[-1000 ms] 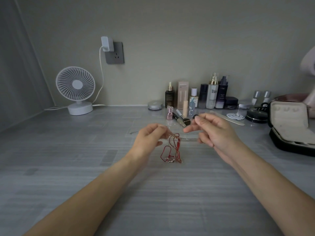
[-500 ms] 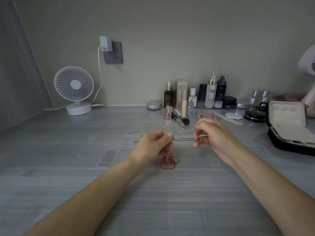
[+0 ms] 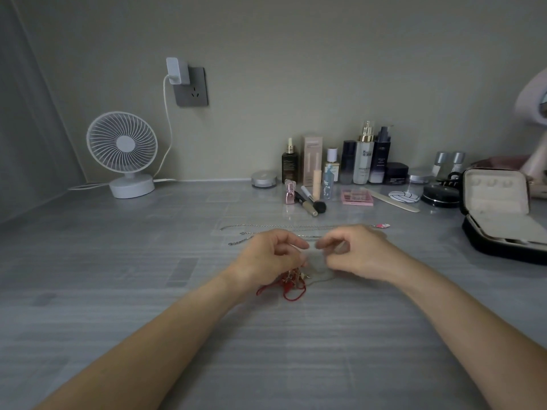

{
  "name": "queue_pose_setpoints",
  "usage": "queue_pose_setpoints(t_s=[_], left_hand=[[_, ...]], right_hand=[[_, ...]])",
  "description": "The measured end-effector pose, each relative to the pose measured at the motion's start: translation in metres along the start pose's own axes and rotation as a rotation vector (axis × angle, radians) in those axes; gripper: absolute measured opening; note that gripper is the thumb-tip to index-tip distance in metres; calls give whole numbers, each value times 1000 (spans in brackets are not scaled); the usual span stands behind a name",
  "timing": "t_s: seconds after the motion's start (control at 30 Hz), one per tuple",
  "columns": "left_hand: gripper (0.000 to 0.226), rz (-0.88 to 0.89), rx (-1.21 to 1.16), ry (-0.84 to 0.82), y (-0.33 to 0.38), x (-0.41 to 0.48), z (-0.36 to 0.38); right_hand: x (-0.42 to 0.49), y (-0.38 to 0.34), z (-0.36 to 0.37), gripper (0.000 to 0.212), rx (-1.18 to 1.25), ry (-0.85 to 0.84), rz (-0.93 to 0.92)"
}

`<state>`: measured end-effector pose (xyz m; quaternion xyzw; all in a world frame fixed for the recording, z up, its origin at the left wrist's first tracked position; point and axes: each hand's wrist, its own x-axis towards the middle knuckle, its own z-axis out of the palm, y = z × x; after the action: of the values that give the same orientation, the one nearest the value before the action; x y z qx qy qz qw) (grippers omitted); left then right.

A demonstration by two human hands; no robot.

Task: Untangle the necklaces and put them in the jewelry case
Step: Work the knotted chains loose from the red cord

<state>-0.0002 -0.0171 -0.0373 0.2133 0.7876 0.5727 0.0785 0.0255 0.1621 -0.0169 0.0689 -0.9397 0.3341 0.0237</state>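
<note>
Red cord necklace tangle (image 3: pixel 291 287) with small metal charms sits on the grey worktop (image 3: pixel 118 291), roughly centre, part of it tucked under my left hand (image 3: pixel 268 258). Left fingers are curled down and clamp the top of the tangle, while loose red loops spill out on the worktop below the palm. My right hand (image 3: pixel 358 253) is just beside it, fingers curled, thumb and forefinger tips pressed together and pointing at the left fingertips. Can't tell whether a strand is between them, too thin to see. The two hands are nearly touching. Just behind both hands, thin silver chain necklaces (image 3: pixel 281 227) lie stretched out side by side, parallel to the back edge, and one ends in a small pink pendant (image 3: pixel 383 225). Black zip jewelry case (image 3: pixel 503 220) with pale lining stands open at the right edge, well apart from the tangle. Cosmetic bottles (image 3: pixel 364 161) line the back edge, and a white desk fan (image 3: pixel 122 149) stands at the back left corner.
</note>
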Motion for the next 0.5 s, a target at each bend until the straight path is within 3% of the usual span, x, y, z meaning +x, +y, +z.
queue_pose_setpoints(t_s=[0.1, 0.2, 0.3, 0.4, 0.5], left_hand=[[15, 22, 7, 38, 3, 0, 1], [14, 39, -7, 68, 4, 0, -1], [13, 40, 7, 44, 4, 0, -1], [13, 19, 31, 3, 5, -2, -2], [10, 36, 81, -13, 4, -1, -4]], right_hand=[[-2, -10, 11, 33, 232, -92, -141], [2, -9, 19, 39, 297, -108, -98], [4, -8, 20, 10, 219, -18, -117], [4, -7, 13, 18, 150, 115, -146], [2, -6, 5, 16, 126, 106, -145]])
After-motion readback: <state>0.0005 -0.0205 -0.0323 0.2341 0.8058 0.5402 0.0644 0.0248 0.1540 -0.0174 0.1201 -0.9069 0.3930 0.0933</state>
